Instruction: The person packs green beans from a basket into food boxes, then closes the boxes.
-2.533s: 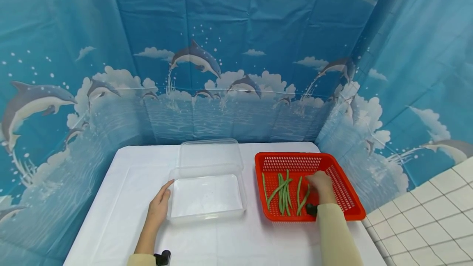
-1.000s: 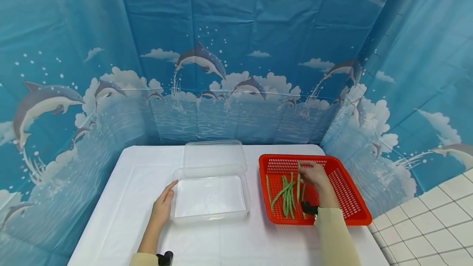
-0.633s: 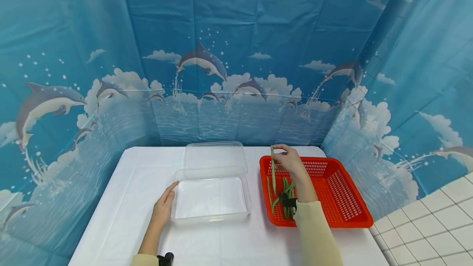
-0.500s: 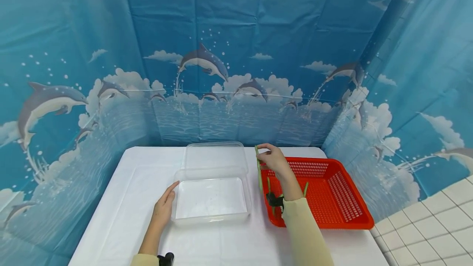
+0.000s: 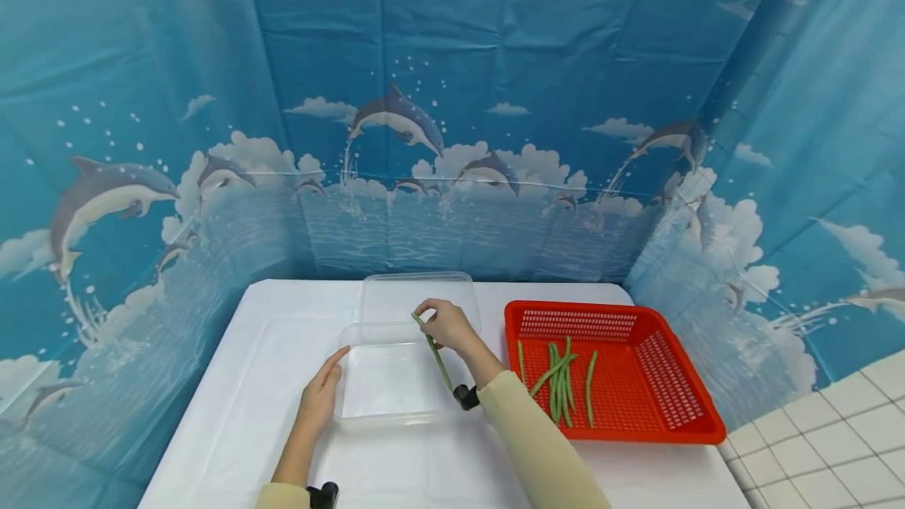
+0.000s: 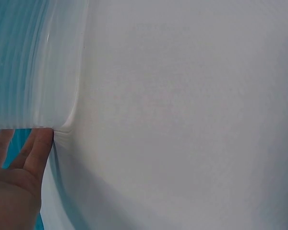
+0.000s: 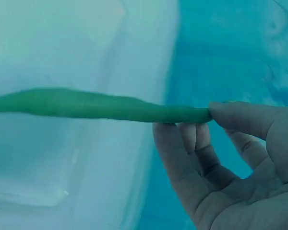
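A single green bean [image 5: 440,360] hangs at a slant over the clear plastic container [image 5: 375,419], its upper end pinched between the thumb and fingers of my right hand [image 5: 447,324]. In the right wrist view the bean [image 7: 86,104] stretches leftward from the fingertips of that hand [image 7: 230,167]. My left hand [image 5: 318,403] rests against the container's left side with fingers straight. In the left wrist view the fingertips of this hand [image 6: 19,182] touch the container wall [image 6: 57,72]. Several more green beans [image 5: 562,383] lie in the red basket [image 5: 657,437].
Behind the container lies its clear lid [image 5: 417,289], flat on the white-covered table [image 5: 269,352]. The red basket stands to the right, near the table's right edge. A blue dolphin-print curtain [image 5: 452,234] closes off the back and sides.
My right hand has picked a green bean out of the red basket and carried it left over the clear container. The left hand has stayed at the container's side.
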Demonstrator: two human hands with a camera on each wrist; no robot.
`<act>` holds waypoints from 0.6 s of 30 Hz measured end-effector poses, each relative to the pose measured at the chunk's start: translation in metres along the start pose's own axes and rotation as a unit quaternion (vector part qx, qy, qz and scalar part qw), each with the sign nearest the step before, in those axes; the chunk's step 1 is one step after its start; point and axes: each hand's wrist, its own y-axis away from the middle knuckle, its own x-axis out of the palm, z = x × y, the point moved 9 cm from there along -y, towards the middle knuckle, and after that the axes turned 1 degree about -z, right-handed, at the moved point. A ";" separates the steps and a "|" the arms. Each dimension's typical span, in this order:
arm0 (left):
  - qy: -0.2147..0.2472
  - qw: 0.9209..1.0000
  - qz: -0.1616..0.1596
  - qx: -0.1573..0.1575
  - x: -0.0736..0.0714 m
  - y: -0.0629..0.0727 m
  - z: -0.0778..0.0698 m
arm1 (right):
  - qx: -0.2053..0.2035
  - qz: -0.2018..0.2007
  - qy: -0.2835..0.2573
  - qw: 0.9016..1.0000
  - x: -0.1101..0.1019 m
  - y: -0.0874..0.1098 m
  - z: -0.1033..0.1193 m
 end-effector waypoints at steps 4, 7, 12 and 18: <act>0.003 1.000 0.002 -0.001 0.001 0.000 0.001 | -0.006 0.026 0.068 0.997 0.027 -0.004 -0.002; 0.002 1.000 0.001 0.001 0.001 0.000 0.001 | -0.018 0.045 0.116 0.992 0.043 -0.005 -0.003; 0.003 1.000 0.001 0.003 0.000 -0.001 -0.001 | -0.037 0.072 0.189 0.979 0.064 -0.004 -0.007; 0.002 1.000 -0.002 0.003 0.000 0.000 -0.001 | -0.001 0.101 0.198 0.975 0.081 -0.002 -0.021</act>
